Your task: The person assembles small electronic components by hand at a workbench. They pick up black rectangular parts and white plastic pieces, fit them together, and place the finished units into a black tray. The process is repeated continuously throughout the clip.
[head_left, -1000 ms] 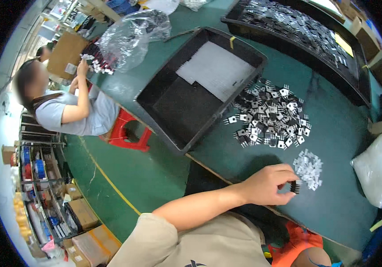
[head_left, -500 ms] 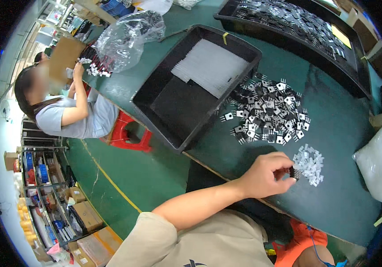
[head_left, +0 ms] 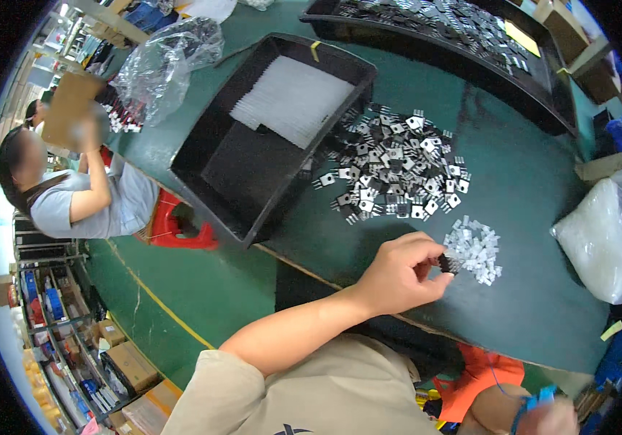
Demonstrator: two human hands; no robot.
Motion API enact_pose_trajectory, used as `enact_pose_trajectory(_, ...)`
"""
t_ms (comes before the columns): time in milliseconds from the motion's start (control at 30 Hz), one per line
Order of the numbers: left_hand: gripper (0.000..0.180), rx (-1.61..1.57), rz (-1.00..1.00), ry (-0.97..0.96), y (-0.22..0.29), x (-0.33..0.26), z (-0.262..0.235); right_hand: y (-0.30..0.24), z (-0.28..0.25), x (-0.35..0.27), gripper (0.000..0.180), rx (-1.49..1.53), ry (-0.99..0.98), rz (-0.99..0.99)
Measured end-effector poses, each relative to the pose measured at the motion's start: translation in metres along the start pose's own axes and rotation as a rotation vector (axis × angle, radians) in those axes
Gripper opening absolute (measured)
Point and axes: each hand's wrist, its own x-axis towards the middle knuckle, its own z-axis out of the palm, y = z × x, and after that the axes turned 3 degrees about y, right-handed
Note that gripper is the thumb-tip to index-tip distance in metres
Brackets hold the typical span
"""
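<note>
My left hand [head_left: 403,274] pinches a small stack of black transistors [head_left: 446,264] between thumb and fingers, just above the table. Their pins point toward a small heap of white plastic pieces [head_left: 479,254], right beside the fingertips. Beyond the hand lies a loose pile of black and silver three-legged transistors [head_left: 398,167]. My right hand [head_left: 553,418], with a blue strap at its wrist, is low at the lower right edge. It is blurred and away from the table, so its fingers cannot be made out.
A black tray [head_left: 213,210] with white ribbed strips [head_left: 293,100] stands left of the pile. Another long black tray [head_left: 427,54] full of transistors lies at the back. A bag of white pieces [head_left: 600,239] sits at right. A co-worker [head_left: 72,192] sits at far left.
The whole view has shifted, so the table things appear further left and slightly higher. My right hand has come into view at the lower right. The left hand still pinches the transistors.
</note>
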Motion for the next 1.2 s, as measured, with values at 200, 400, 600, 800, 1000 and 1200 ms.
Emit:
enact_pose_trajectory(200, 0.029, -0.01, -0.021, -0.008, -0.001, -0.002, 0.0, 0.024, -0.043, -0.069, 0.029, -1.743, 0.608, 1.311)
enact_pose_trajectory(400, 0.03, -0.041, -0.005, -0.052, -0.001, -0.001, -0.001, 0.03, -0.054, -0.112, 0.033, -1.755, 0.501, 1.389)
enact_pose_trajectory(600, 0.029, -0.027, 0.001, -0.067, -0.003, -0.002, -0.001, 0.031, -0.059, -0.122, 0.018, -1.726, 0.569, 1.313)
enact_pose_trajectory(800, 0.027, -0.039, -0.047, -0.085, 0.001, -0.001, -0.003, 0.022, -0.06, -0.12, 0.02, -1.577, 0.722, 1.234)
enact_pose_trajectory(1000, 0.031, -0.062, 0.0, -0.109, -0.001, -0.001, -0.004, 0.031, -0.05, -0.121, 0.014, -0.941, 1.103, 0.983)
enact_pose_trajectory(1200, 0.038, -0.051, 0.051, -0.149, 0.003, -0.004, -0.004, 0.048, -0.046, -0.104, 0.011, -0.927, 0.978, 0.924)
